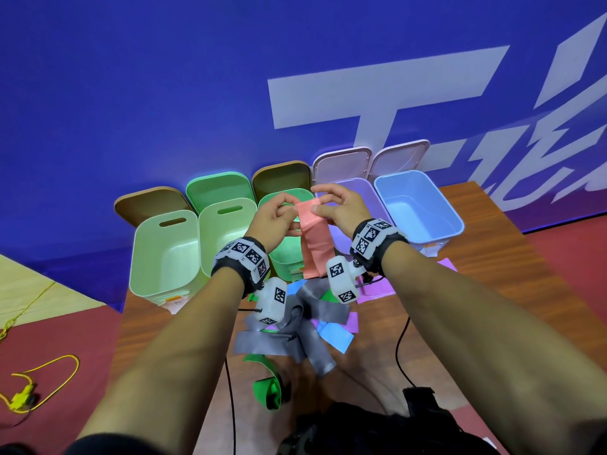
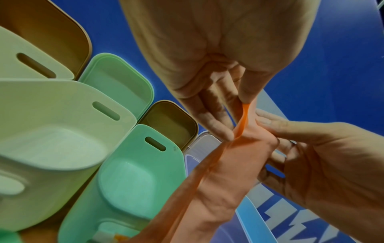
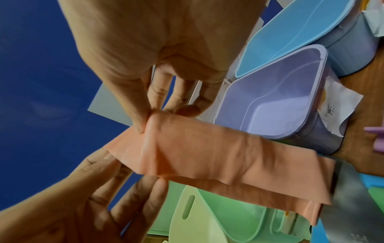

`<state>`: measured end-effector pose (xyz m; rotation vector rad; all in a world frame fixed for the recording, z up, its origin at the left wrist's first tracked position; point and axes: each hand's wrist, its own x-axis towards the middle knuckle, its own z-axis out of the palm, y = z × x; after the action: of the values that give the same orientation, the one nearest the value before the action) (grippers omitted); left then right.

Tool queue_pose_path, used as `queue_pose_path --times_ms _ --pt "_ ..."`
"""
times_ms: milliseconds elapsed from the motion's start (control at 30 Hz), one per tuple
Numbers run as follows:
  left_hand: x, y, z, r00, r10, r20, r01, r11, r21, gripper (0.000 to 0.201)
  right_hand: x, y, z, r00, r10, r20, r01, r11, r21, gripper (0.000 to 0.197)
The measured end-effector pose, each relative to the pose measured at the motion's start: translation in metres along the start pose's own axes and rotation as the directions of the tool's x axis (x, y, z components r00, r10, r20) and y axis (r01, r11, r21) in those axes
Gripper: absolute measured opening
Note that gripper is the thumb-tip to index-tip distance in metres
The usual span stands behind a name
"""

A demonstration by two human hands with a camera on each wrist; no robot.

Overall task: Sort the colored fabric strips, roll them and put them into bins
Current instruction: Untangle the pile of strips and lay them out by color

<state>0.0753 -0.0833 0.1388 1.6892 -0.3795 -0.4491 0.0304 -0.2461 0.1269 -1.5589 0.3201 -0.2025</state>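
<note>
A salmon-orange fabric strip point(image 1: 312, 238) hangs in the air above the bins, held by its top end. My left hand point(image 1: 279, 215) pinches the strip's left top corner between thumb and fingers. At the right top corner my right hand point(image 1: 335, 205) pinches it too. The strip point(image 2: 226, 164) shows folded double under the left hand point(image 2: 239, 115), and in the right wrist view the strip point(image 3: 218, 156) runs from the right hand point(image 3: 149, 121) down toward the table. A pile of grey strips point(image 1: 295, 336), blue strips point(image 1: 335, 336), purple and green ones lies on the wooden table point(image 1: 492, 257).
A row of open bins stands at the table's back: pale green bin point(image 1: 164, 254), light green bin point(image 1: 226, 224), mint bin point(image 1: 289, 257), lilac bin point(image 1: 358, 198), blue bin point(image 1: 417, 205). Their lids lean on the blue wall. A rolled green strip point(image 1: 269, 389) lies near me. Black cables cross the table.
</note>
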Motion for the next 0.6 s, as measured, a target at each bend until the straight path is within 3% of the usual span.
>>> queue_pose_path --times_ms 400,600 --pt "-0.0028 0.0015 -0.0001 1.0 -0.022 0.017 0.022 1.0 -0.003 0.019 -0.0002 0.0036 0.0024 0.999 -0.019 -0.027 0.017 0.998 -0.057 0.036" --pt "-0.0066 0.0038 0.0011 1.0 0.002 0.017 -0.002 1.0 -0.004 0.004 -0.0002 0.0036 0.0031 0.998 -0.05 -0.029 0.047 0.993 -0.104 0.032"
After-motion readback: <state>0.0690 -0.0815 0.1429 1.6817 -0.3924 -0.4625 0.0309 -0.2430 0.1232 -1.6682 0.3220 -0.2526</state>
